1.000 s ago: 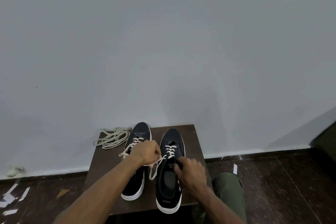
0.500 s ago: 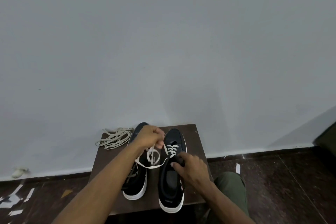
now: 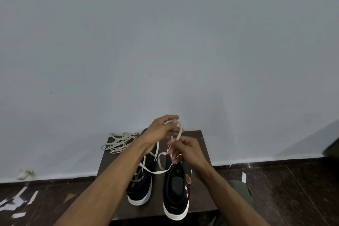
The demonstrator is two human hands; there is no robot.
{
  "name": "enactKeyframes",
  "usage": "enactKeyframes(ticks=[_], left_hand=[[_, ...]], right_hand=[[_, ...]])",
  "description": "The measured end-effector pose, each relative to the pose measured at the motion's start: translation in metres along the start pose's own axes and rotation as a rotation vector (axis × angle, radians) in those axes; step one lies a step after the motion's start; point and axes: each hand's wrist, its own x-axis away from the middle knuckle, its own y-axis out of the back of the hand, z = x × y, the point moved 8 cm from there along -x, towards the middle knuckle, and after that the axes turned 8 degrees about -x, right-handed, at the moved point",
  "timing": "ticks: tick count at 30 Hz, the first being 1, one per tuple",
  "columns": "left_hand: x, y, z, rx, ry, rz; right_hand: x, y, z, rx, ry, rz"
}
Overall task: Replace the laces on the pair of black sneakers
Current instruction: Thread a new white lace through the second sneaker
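Looping up between both hands is a white lace point(image 3: 161, 159), which trails down in a long strand to the left sneaker point(image 3: 142, 187). The left hand point(image 3: 161, 130) is raised above the shoes with its fingers curled round the lace's upper loop; the right hand point(image 3: 185, 150), just below and beside it, pinches the same lace in bent fingers. How the lace runs inside either grip is hidden by the fingers. Both black sneakers stand side by side on a small dark brown table point(image 3: 200, 198), heels toward the camera and white soles showing. The left forearm crosses over the left sneaker and covers most of its toe and eyelets; a few loose lace strands show on its tongue. The right sneaker point(image 3: 176, 194) has its front hidden behind the right hand. Its tongue carries a label with a large "S" under a smaller word too blurred to read, and a round tan badge sits on its outer side, its print unreadable. A pile of spare cream laces point(image 3: 119, 142) lies at the table's far left corner, partly overhanging the edge. The right sneaker's heel reaches the near edge. Bare tabletop remains to the right of the shoes and between the pile and the left sneaker. Beyond is a plain grey wall point(image 3: 165, 42); white paper scraps point(image 3: 16, 202) litter the dark floor point(image 3: 293, 189) at left.
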Motion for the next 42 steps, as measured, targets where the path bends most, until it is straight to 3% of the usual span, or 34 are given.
enactKeyframes(ticks=[4, 11, 16, 22, 26, 30, 32, 34, 36, 39, 42], left_hand=[[0.007, -0.011, 0.032, -0.143, -0.003, 0.158], [0.005, 0.028, 0.056, -0.351, 0.054, 0.000], [0.004, 0.063, 0.068, -0.454, 0.103, -0.092], [0.010, 0.079, 0.059, 0.107, 0.083, -0.409], [0.006, 0.064, 0.044, 0.585, 0.040, -0.439], [0.003, 0.056, 0.024, 0.752, -0.039, -0.452], [0.003, 0.056, 0.016, 0.598, -0.073, -0.475], [0.004, 0.052, 0.016, 0.303, -0.070, -0.480], [0.001, 0.038, 0.028, 0.099, -0.041, -0.408], [-0.003, 0.013, 0.067, -0.097, 0.072, -0.234], [-0.006, 0.000, 0.094, -0.283, 0.111, -0.177]], right_hand=[[-0.002, 0.037, 0.018, -0.211, 0.001, -0.150], [-0.012, 0.102, 0.001, -0.406, -0.097, -0.406], [-0.009, 0.126, -0.026, -0.497, -0.168, -0.482], [-0.003, 0.120, -0.066, -0.510, -0.287, -0.471], [0.002, 0.102, -0.084, -0.421, -0.368, -0.395], [0.006, 0.085, -0.079, -0.099, -0.266, -0.316], [0.006, 0.073, -0.072, 0.161, -0.147, -0.192], [0.006, 0.063, -0.080, 0.504, -0.117, -0.085], [0.005, 0.063, -0.089, 0.788, -0.129, -0.111], [0.007, 0.065, -0.090, 0.815, -0.132, -0.209], [0.008, 0.070, -0.094, 0.688, -0.186, -0.241]])
